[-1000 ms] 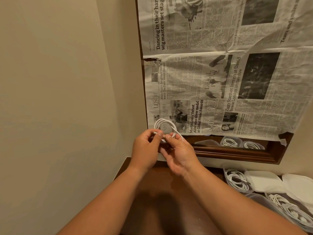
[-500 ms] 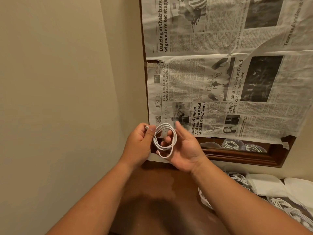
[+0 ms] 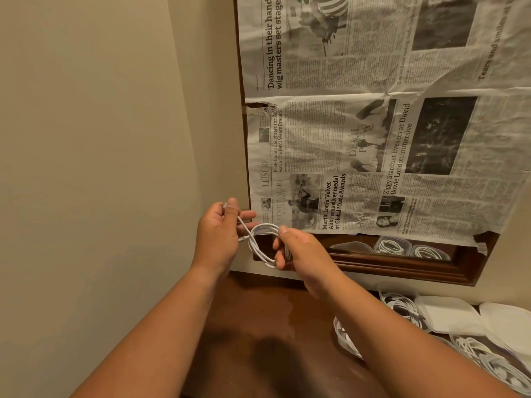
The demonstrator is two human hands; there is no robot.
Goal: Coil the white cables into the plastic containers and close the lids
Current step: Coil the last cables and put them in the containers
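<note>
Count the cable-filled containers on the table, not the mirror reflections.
3. Back container near the wall beside the white lids; corner container at lower right; third container half behind the right forearm. More may be hidden.

There are two hands, left hand and right hand, and one cable between them. On the one table at least three containers show, with two lids. Two newspaper sheets cover one mirror, which shows three reflected containers.
</note>
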